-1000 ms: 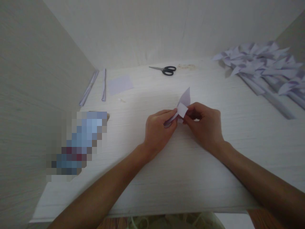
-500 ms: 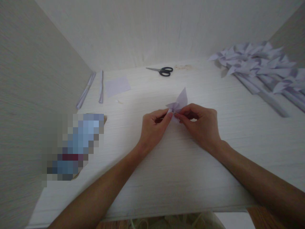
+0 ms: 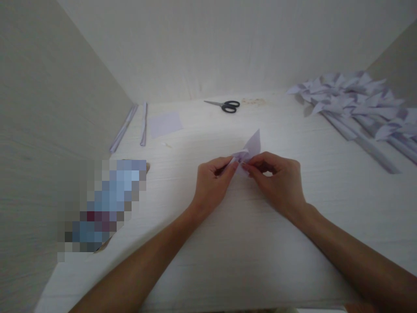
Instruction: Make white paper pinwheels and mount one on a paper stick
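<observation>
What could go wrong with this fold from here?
The left hand and right hand pinch the small lilac folded paper only at its lower tip, so it could slip or crease crooked. The raised point stands free and thin; hard pressing might tear or bend it. The pile of finished paper pieces lies close on the right of the table; a wide sweep of the right arm could scatter it.

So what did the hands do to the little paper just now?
The flap that stood up white a second ago is pressed down; the left hand and right hand pinch the folded lilac paper flatter. Both kept hold. The scissors and paper pile stayed put.
</observation>
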### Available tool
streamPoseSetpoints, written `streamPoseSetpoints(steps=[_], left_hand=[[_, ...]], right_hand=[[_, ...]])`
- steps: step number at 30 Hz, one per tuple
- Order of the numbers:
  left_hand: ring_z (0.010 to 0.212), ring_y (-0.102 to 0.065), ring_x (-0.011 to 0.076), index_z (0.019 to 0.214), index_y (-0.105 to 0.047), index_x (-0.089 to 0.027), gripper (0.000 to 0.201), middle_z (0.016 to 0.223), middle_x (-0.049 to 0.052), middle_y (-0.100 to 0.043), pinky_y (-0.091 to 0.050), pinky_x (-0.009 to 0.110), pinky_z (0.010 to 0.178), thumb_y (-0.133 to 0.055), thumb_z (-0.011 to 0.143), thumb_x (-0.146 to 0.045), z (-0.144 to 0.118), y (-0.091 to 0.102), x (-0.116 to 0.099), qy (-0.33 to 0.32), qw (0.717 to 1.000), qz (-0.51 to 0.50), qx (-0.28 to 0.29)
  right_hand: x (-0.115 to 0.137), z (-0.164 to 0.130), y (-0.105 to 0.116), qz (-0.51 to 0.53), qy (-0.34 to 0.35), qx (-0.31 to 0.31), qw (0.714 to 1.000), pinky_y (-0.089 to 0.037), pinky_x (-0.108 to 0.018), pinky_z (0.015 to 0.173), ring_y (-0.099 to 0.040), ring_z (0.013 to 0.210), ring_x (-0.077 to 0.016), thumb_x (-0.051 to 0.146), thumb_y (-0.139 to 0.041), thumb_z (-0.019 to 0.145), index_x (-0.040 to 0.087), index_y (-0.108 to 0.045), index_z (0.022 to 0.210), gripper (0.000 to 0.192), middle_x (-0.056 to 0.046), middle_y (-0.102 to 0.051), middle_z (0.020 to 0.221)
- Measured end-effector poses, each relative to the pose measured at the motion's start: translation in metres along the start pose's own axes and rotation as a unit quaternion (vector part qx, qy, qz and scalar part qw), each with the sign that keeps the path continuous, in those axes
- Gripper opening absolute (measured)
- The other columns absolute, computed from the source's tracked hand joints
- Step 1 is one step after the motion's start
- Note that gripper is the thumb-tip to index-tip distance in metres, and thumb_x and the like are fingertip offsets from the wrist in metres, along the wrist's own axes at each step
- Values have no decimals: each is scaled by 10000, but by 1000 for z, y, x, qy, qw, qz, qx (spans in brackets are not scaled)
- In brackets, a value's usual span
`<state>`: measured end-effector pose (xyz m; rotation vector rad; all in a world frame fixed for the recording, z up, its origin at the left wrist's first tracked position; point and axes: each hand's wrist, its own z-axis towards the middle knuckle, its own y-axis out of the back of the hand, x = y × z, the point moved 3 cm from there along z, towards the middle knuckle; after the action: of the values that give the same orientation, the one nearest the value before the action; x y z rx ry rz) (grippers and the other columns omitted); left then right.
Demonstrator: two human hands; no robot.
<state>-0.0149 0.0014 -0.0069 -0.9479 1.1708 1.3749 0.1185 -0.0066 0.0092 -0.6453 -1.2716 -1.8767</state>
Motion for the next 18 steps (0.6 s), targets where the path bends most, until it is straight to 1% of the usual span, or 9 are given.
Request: streamPoseSetpoints(steps=[3,6,9,12,18], left_hand=[[765,-594,112,841,-664,-172,180,830,10,-674,-464,241,724,-537,731,-236,0,-1,0,-6,1000,-5,4],[761,-596,112,847,-665,-177,184,821,10,-674,-464,239,724,-533,737,-242,0,0,2,-13,1000,1,5],[744,-597,108,862,-666,-190,189,804,6,-673,-465,231,705,-528,743,-243,-1,0,1,-32,999,19,8],[760,-597,109,888,-661,-188,200,840,23,-672,-466,228,704,-520,750,-222,-2,1,-2,-54,998,35,15],[762,-605,112,879,-662,-194,196,862,38,-677,-480,229,697,-527,739,-170,-4,1,-11,-94,992,87,11]], right_hand=[[0,0,0,-3,2,-2,1000,-467,-234,502,-588,496,-123,162,-592,675,158,-593,645,30,-1,-624,567],[-1,0,0,-8,5,-5,1000,-469,-226,504,-588,490,-116,162,-602,670,156,-593,646,27,3,-624,565],[-1,0,0,-14,4,-7,1000,-467,-217,496,-589,485,-112,170,-611,667,154,-600,654,23,3,-630,567],[-1,0,0,-14,-3,-7,1000,-468,-217,484,-591,477,-116,188,-617,668,152,-610,665,38,-2,-636,563],[-5,-1,0,47,-40,3,998,-478,-200,452,-608,465,-122,216,-612,682,147,-618,674,70,-8,-644,546]])
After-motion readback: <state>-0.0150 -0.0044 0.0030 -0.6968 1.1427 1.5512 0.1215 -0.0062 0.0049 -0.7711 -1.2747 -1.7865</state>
